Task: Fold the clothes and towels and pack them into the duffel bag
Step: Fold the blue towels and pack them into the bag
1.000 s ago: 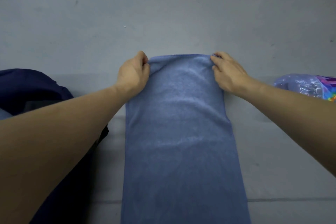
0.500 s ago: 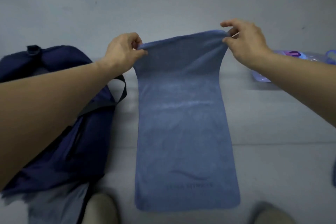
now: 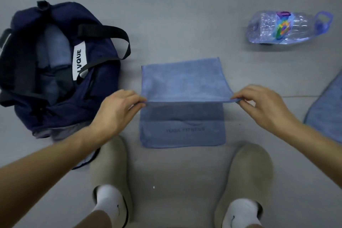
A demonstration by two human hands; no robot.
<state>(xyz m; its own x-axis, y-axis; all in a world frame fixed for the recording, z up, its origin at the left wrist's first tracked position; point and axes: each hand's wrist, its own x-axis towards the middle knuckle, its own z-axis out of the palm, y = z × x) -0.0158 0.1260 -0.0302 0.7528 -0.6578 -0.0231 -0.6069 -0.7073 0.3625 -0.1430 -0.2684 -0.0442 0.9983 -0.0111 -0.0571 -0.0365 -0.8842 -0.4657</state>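
A blue towel (image 3: 182,79) lies on the grey floor in the middle, its far end folded back towards me above the near half with dark lettering. My left hand (image 3: 116,111) pinches the left corner of the raised edge. My right hand (image 3: 262,107) pinches the right corner. The edge is stretched straight between them, hovering over the lower half. A navy duffel bag (image 3: 55,68) sits open at the left with light blue folded cloth inside.
A crushed clear plastic bottle (image 3: 285,27) lies at the far right. Another blue cloth (image 3: 327,113) shows at the right edge. My two feet in beige slippers (image 3: 111,168) stand just in front of the towel. A grey garment pokes out under the bag.
Both hands have carried the towel's far edge towards me, doubling it over the near half. The view has tilted down, showing my feet and the whole bag.
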